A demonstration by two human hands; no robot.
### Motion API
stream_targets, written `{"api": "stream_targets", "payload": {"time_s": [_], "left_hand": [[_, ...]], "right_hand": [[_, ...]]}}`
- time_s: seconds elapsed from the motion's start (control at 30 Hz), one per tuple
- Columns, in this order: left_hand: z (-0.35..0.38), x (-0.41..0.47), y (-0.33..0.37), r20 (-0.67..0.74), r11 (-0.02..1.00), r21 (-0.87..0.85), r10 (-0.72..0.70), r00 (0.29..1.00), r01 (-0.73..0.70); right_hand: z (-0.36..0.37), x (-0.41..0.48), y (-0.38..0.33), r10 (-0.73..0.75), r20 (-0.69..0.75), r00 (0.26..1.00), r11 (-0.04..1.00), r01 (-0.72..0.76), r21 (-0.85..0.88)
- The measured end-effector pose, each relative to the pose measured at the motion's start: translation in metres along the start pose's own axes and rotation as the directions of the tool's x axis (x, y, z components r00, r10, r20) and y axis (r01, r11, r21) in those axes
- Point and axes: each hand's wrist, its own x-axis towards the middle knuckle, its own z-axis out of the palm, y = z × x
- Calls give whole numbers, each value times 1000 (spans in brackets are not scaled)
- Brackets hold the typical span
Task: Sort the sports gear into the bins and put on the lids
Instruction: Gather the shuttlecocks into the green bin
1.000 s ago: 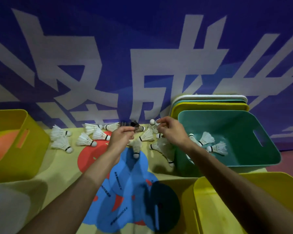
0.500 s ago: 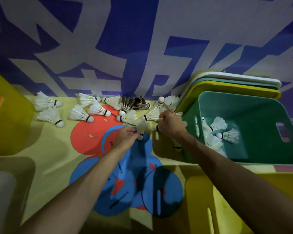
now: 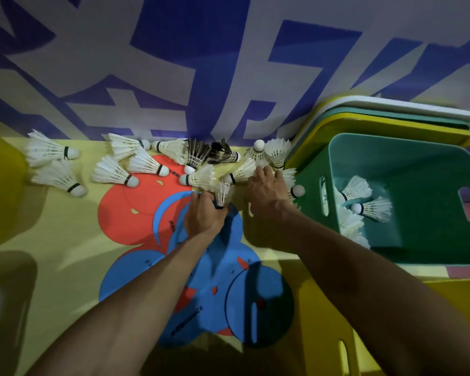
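Note:
Several white shuttlecocks (image 3: 114, 173) lie along the back of the yellow table, with two dark-feathered ones (image 3: 223, 153) among them. My left hand (image 3: 204, 215) is shut on a white shuttlecock (image 3: 222, 191), feathers pointing up. My right hand (image 3: 266, 194) is closed over several white shuttlecocks (image 3: 289, 177) just left of the green bin (image 3: 418, 164). That bin holds several white shuttlecocks (image 3: 357, 187). Blue and red flat discs (image 3: 136, 210) lie under my forearms.
A stack of white, green and yellow lids (image 3: 391, 118) leans behind the green bin. A yellow bin (image 3: 334, 321) stands at the front right, another yellow bin (image 3: 0, 185) at the left edge. A blue-and-white banner backs the table.
The view has tilted down and moved closer. Both hands came down from the back row onto the table; my left hand now grips one shuttlecock and my right covers a cluster by the green bin.

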Motion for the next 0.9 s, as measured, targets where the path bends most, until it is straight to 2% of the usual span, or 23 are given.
{"api": "stream_targets", "payload": {"time_s": [0.17,0.37,0.53,0.6,0.73,0.9], "left_hand": [[2,3,-2,-5,999,-35,7,1000,-7],[-2,-1,-11,-13,988,-140,57,998,-58],[-21,-12,-12,-67,966,-229,105,992,-118],[-32,-18,-10,-89,953,-276,100,991,-121],[-49,-30,-8,-135,925,-367,52,989,-99],[-60,-52,-3,-150,887,-453,27,988,-93]], "right_hand": [[15,1,4,57,50,997,996,-60,64],[17,-2,6,28,43,999,991,-33,129],[5,-11,8,38,-5,999,951,-35,308],[-3,-16,7,34,7,999,905,-34,424],[-13,-20,3,43,-77,996,819,9,573],[-44,-33,13,130,-66,989,561,-19,827]]}}
